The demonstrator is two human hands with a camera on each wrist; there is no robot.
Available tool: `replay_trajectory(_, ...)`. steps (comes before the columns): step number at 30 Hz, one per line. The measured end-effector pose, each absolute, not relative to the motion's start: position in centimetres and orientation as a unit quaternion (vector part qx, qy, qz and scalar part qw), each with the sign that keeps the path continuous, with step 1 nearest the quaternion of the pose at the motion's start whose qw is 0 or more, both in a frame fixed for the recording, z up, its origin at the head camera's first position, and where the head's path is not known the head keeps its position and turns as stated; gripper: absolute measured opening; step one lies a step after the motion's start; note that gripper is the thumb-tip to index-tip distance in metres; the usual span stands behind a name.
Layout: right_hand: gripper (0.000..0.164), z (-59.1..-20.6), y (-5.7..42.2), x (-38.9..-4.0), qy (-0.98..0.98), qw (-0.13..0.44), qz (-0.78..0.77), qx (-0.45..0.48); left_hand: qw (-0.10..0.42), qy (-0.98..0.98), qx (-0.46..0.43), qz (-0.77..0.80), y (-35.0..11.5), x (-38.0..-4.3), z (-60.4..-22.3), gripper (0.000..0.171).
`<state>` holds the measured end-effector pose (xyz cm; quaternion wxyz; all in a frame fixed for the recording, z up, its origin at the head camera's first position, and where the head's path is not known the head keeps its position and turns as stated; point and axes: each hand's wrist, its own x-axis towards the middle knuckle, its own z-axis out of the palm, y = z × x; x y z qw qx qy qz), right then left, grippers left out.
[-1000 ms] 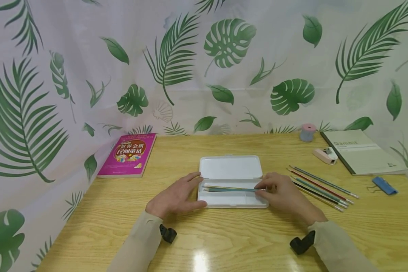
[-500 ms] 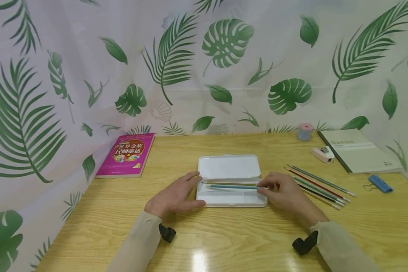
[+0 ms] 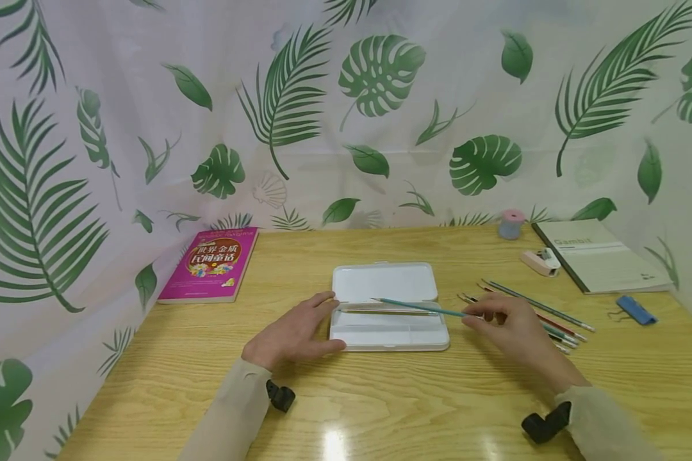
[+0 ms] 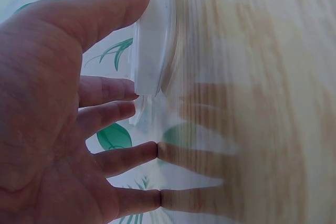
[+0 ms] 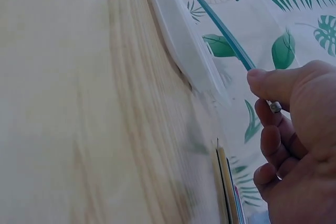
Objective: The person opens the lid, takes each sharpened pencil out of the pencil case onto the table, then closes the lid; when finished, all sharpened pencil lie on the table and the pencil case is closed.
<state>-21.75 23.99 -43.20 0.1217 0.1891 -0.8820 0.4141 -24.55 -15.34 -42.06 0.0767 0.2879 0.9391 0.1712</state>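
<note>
In our right hand (image 3: 510, 330) we pinch a teal pencil (image 3: 415, 305) between thumb and fingers near its metal-ferruled end. Its shaft reaches out to the left of that hand, the sharpened tip pointing away over the open white pencil case (image 3: 429, 337). Our left hand (image 3: 296, 333) is spread at the case's left end, thumb against the near side. In the case's rear compartment we see a yellow pencil (image 3: 389, 312), between our hands. Several loose pencils (image 3: 544, 307) lie on the wooden table (image 3: 409, 403), partly behind our right hand.
</note>
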Motion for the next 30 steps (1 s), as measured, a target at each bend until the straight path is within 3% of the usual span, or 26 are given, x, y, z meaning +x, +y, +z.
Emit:
replay_trajectory(13,0.01,-43.4,29.9,-18.8,-0.899,0.154,0.397,0.102,0.075,0.94,0.289,0.166,-15.4,-24.5,-42.4,0.081)
replay_trajectory(24,0.023,-43.7,32.5,-17.7,-0.929,0.142,0.343,0.02,0.071,0.938,0.293,0.174,-15.4,-24.5,-42.3,0.08)
replay_trajectory(30,0.016,-44.1,33.0,-17.7,-0.936,0.143,0.319,0.025,0.068,0.936,0.298,0.175,-15.4,-24.5,-42.1,0.079)
